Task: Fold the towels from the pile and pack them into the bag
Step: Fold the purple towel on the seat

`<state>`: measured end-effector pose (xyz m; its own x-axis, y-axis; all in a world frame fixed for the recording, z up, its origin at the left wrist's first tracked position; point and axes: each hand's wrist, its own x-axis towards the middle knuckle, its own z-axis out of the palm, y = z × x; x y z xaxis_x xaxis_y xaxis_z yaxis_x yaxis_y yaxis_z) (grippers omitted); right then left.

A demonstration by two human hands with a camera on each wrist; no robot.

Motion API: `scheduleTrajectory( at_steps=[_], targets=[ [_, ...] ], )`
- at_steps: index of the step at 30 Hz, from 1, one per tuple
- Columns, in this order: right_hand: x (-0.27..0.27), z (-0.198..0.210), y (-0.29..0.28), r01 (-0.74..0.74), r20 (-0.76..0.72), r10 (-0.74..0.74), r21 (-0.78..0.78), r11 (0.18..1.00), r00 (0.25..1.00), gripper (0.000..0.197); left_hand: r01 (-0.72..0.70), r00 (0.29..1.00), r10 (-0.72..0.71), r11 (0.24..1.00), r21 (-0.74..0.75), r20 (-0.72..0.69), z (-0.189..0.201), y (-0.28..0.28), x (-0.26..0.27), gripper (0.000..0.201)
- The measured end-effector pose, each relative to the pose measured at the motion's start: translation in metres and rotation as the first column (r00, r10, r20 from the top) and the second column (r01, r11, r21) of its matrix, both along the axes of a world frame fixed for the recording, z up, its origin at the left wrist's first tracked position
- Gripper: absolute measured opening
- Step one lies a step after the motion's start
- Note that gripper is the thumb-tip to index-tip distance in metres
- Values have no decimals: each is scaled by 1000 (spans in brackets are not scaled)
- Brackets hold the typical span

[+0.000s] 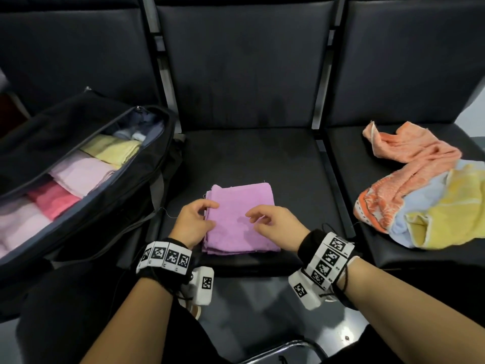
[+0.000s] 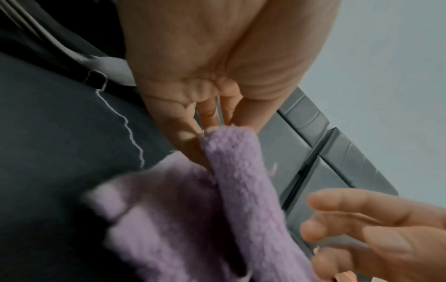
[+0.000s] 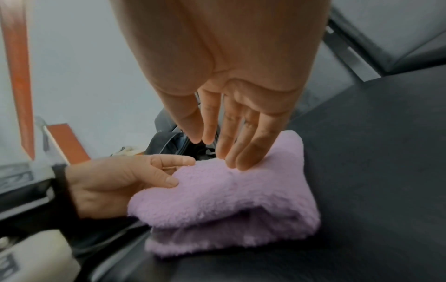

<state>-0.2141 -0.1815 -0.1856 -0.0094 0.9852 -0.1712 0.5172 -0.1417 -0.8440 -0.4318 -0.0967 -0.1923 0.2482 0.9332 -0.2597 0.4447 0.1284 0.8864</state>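
Left hand (image 1: 193,224): at the left edge of the purple towel (image 1: 240,219), thumb on top and fingers curled round the stacked layers, pinching that edge. The left wrist view shows the edge lifted a little between the fingers.
Right hand (image 1: 273,223): hovering over the towel's near right part, fingers loose and slightly bent, holding nothing. In the right wrist view the fingertips (image 3: 237,162) are at the pile's top surface; whether they truly press it, I cannot tell.
Towel: folded to a neat square, lying flat in the middle of the centre seat (image 1: 262,153), directly under and between both hands.
Bag (image 1: 86,164): open on the left seat, just beside the left hand, with yellow, pale pink and red folded towels already in a row inside.
Pile (image 1: 420,198): orange, blue and yellow towels, unfolded, on the right seat, well apart from both hands.
Step in hand: by my reading the fold is finished and the lift to the bag comes next.
How to do it well: slide the left fingers fully under all layers, bring the right hand down flat on top or under the opposite edge, and carry it level so the layers stay stacked.
Risk: lifting by one edge alone would likely let the fold fall open.
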Motion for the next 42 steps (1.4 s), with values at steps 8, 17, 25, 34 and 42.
scheduleTrajectory(
  at_steps=[8,17,25,34,42],
  targets=[
    [-2,-11,-10,-230,264,225,-15,973,938,35,38,937,-4,995,91,-349,-21,1,-3,45],
    [-14,-28,-20,-426,714,284,22,904,640,42,421,737,-313,906,46,-599,3,-28,23,32],
    [-1,-20,0,-117,306,111,2,993,945,29,494,563,-310,870,11,-766,-7,-35,33,46],
    [0,-16,-14,-280,517,192,98,955,834,46,448,675,-200,876,179,-710,-13,-22,29,25],
    [8,-25,-15,-267,616,95,193,944,782,34,474,689,-223,859,195,-690,-12,-19,21,20]
  ],
)
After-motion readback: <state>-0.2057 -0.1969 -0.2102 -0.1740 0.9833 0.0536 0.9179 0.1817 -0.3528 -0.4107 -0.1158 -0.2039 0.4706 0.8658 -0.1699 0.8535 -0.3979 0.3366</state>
